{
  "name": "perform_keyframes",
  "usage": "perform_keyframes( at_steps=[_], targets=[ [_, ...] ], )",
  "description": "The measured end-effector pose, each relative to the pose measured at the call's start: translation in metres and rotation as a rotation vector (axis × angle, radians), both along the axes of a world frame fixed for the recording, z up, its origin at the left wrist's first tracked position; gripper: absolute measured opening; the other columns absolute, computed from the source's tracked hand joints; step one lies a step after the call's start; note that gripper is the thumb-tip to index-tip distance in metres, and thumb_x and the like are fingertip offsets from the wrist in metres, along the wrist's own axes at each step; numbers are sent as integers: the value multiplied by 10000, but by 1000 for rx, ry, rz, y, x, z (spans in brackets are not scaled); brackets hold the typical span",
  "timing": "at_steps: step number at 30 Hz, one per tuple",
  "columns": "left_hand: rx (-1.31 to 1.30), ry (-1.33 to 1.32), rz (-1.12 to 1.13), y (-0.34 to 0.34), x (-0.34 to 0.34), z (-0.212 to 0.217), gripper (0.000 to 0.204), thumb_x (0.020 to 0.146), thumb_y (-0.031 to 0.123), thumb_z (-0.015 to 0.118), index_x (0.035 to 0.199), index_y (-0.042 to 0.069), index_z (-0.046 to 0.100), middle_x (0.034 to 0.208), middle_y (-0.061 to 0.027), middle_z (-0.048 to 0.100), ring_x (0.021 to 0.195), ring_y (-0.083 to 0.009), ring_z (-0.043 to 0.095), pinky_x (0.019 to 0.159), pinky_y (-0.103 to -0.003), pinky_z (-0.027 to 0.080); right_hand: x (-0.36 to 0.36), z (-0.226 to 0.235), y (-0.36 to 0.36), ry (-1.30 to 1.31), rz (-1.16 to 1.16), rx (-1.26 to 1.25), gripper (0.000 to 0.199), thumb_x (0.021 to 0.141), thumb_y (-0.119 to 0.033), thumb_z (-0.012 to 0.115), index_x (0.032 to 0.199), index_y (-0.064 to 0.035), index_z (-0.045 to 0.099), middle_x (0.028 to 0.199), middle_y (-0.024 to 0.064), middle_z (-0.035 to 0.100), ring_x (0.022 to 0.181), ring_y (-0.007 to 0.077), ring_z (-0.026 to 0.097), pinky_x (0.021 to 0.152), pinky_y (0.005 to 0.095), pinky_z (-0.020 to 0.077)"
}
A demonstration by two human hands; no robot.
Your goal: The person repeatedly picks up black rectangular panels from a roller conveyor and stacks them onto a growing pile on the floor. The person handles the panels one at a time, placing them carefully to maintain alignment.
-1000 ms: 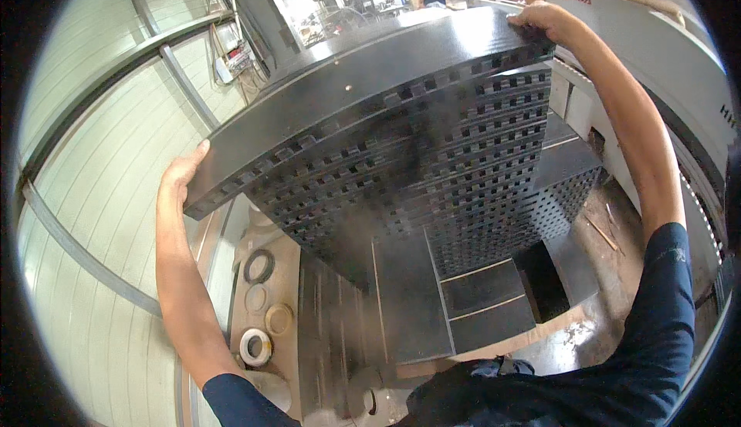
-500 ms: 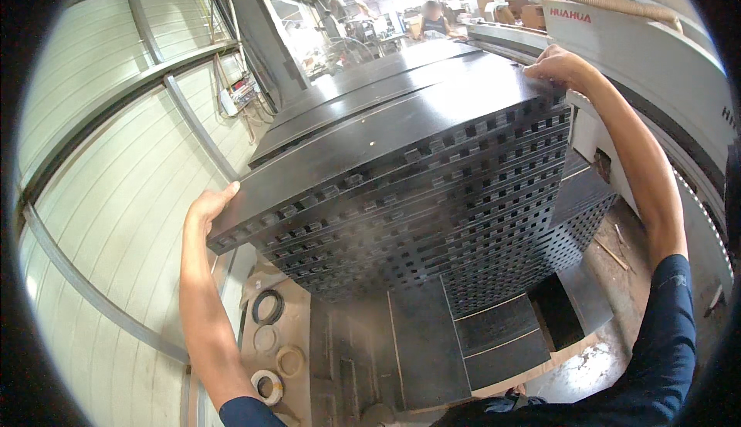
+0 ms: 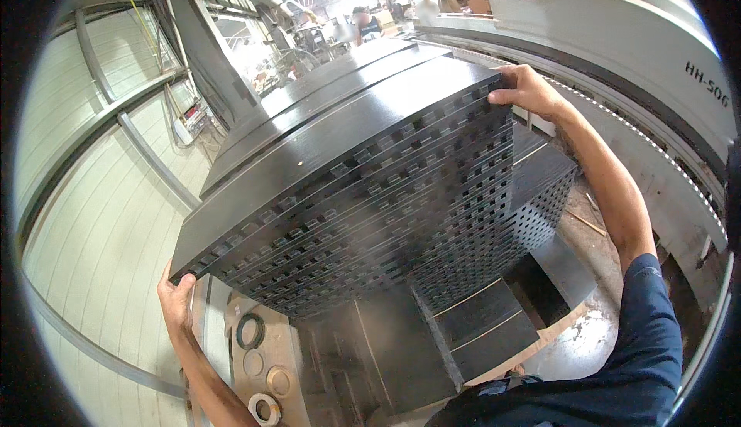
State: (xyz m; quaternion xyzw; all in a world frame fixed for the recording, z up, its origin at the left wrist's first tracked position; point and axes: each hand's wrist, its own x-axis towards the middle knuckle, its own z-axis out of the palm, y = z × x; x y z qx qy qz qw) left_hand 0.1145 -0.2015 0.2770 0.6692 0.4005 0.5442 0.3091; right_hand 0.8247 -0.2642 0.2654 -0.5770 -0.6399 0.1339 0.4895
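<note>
A tall stack of long dark boards (image 3: 363, 211) with notched ends fills the middle of the view. The top board (image 3: 340, 130) lies flat on the stack and runs away from me. My left hand (image 3: 177, 300) grips its near left corner from below. At the near right corner my right hand (image 3: 529, 91) holds the edge, arm stretched out over the stack's side.
A white panelled wall with metal rails (image 3: 100, 219) curves along the left. A pale machine housing (image 3: 617, 49) runs along the right. Tape rolls (image 3: 251, 330) lie on a surface below the stack. Shorter dark board stacks (image 3: 478, 327) sit lower. A person (image 3: 363, 22) stands far back.
The top board has come down from a tilt to lie flatter on the stack. My left hand has dropped lower with its corner; the right hand has moved down and nearer.
</note>
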Motion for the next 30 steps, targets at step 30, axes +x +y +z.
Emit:
perform_keyframes(
  at_steps=[30],
  targets=[
    [35, -66, -109, 58, 15, -11, 639, 759, 162, 819, 1277, -63, 521, 1145, -110, 633, 1013, -199, 605, 951, -326, 446, 1, -22, -4, 366, 65, 159, 376, 833, -132, 749, 1131, 69, 641, 1029, 108, 695, 925, 137, 633, 866, 292, 514]
  ],
)
